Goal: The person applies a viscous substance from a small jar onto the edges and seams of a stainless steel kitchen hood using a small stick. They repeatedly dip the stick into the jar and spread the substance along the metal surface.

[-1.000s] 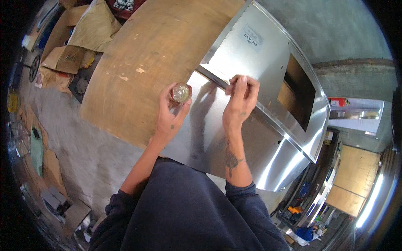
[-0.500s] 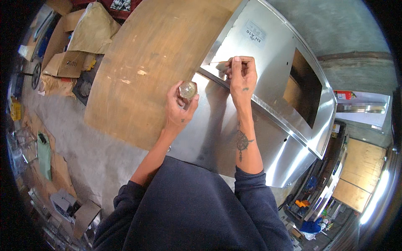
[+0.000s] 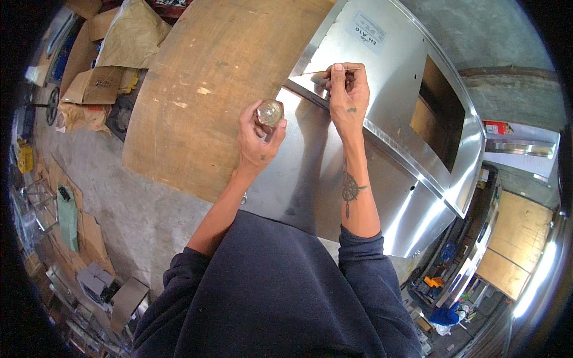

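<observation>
My left hand (image 3: 255, 138) is closed around a small round clear container (image 3: 270, 112), holding it above the border between a wooden board and a sheet-metal body. Whether it has a lid or contents, I cannot make out. In a pinch, my right hand (image 3: 350, 98) grips a thin brown stick (image 3: 313, 73) lying almost level, its darker tip pointing left. That tip is over the shiny metal body (image 3: 334, 53), close to the upper end of a raised metal seam (image 3: 391, 149). Both forearms reach in from below.
The large wooden board (image 3: 185, 119) lies to the left of the metal. A rectangular opening (image 3: 439, 110) cuts through the metal at the right. Cardboard boxes (image 3: 92, 86) stand at the far left, and a cluttered tool area (image 3: 441, 280) is at the lower right.
The whole view has shifted slightly, so hands and metal body sit higher in it. Both grips stay the same, and more of the stick's tip shows.
</observation>
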`<act>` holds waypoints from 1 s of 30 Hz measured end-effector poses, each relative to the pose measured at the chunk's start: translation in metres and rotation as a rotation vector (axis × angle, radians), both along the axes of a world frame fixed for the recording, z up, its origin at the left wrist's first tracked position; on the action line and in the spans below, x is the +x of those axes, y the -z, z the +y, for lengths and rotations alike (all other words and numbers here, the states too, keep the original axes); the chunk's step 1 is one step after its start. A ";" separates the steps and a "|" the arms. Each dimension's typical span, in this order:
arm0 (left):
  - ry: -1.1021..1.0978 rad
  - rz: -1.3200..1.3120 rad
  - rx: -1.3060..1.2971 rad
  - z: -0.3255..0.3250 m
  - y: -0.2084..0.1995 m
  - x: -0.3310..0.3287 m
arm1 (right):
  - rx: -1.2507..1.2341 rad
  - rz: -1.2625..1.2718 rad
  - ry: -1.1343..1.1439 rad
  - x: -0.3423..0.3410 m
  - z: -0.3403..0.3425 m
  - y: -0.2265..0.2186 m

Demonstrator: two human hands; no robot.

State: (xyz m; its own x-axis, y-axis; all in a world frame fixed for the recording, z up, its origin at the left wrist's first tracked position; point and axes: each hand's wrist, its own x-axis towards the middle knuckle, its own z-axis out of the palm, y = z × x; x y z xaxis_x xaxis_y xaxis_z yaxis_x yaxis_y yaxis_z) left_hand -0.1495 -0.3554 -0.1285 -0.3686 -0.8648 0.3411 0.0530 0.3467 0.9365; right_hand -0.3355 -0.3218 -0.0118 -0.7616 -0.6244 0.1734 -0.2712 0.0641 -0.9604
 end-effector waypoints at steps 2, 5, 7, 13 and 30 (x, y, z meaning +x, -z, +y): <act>0.004 0.016 -0.009 -0.001 0.001 -0.001 | -0.007 0.011 0.000 -0.001 0.000 0.002; -0.009 0.020 -0.032 -0.002 0.005 -0.001 | 0.002 0.003 0.005 0.000 -0.001 0.001; -0.004 0.030 -0.014 -0.001 0.004 -0.002 | 0.015 0.007 0.007 0.000 -0.001 0.000; 0.012 0.022 -0.016 -0.001 0.006 -0.001 | 0.048 0.041 0.012 0.002 0.000 -0.002; 0.010 -0.018 -0.039 -0.001 0.004 0.001 | 0.036 0.033 -0.008 0.000 0.002 0.001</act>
State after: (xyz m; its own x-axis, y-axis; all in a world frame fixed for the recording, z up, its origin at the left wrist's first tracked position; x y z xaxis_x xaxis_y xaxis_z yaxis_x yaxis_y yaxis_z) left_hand -0.1482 -0.3563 -0.1329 -0.3837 -0.8472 0.3674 0.0395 0.3824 0.9231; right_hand -0.3357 -0.3198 -0.0131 -0.7509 -0.6366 0.1756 -0.3031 0.0959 -0.9481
